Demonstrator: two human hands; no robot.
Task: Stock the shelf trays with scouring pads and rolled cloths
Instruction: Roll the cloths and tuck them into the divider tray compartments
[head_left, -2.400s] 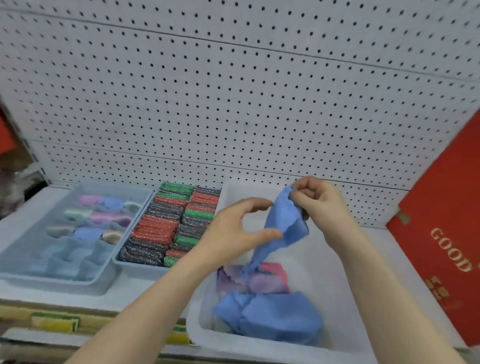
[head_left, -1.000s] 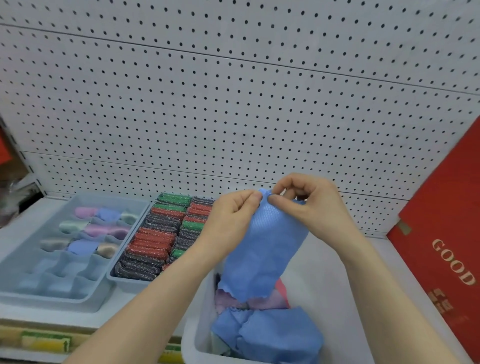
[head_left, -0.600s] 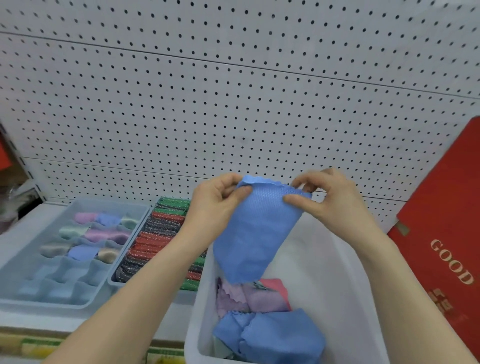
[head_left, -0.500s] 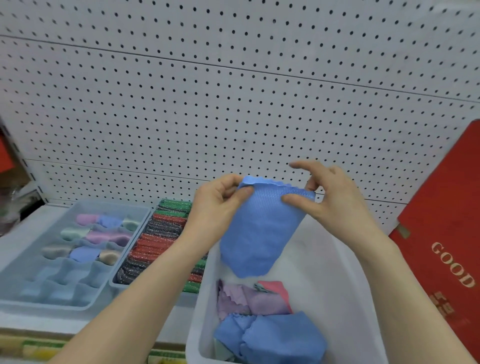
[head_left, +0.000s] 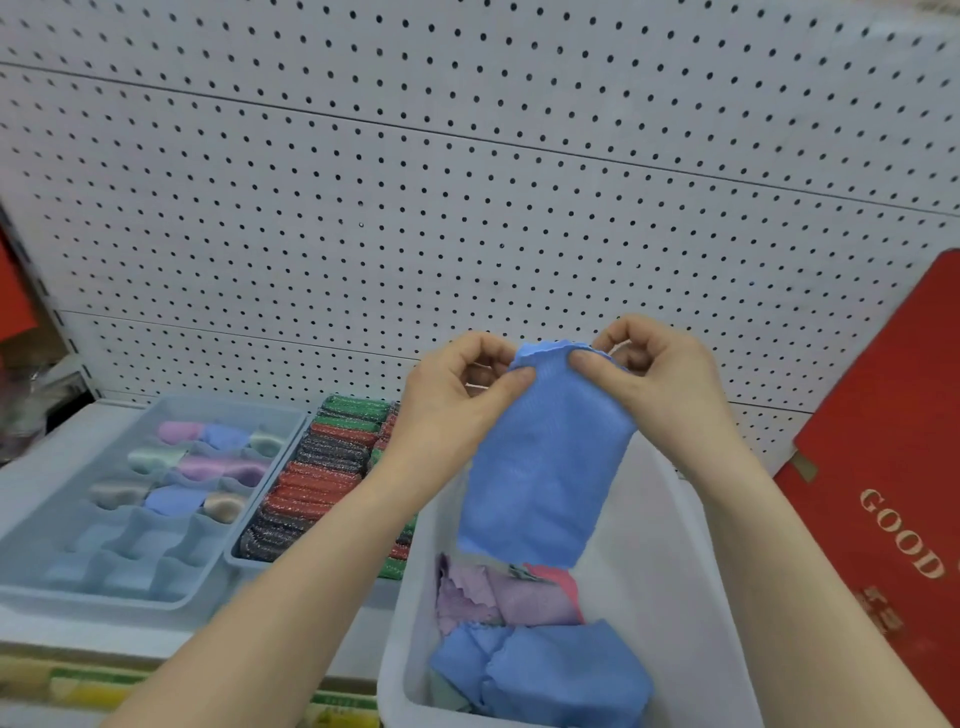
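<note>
Centrally, left hand (head_left: 457, 410) and right hand (head_left: 660, 384) pinch the blue cloth (head_left: 545, 467) by its top edge, fingers curled; it hangs above the white bin (head_left: 675, 571).

Over the white bin (head_left: 415, 597) the way down is mostly blocked: the left hand (head_left: 457, 410) and right hand (head_left: 660, 384) pinch a blue cloth (head_left: 545, 467) that hangs across its mouth, with forearms over its left and right sides. Loose cloths (head_left: 540, 670) cover the bin's near left floor; its right side is bare. Just left of the bin, a tray of scouring pads (head_left: 249, 565) is packed tight. Farther left, the compartment tray (head_left: 104, 603) has open front cells. The pegboard (head_left: 467, 208) closes off the back and a red box (head_left: 883, 519) walls the right
</note>
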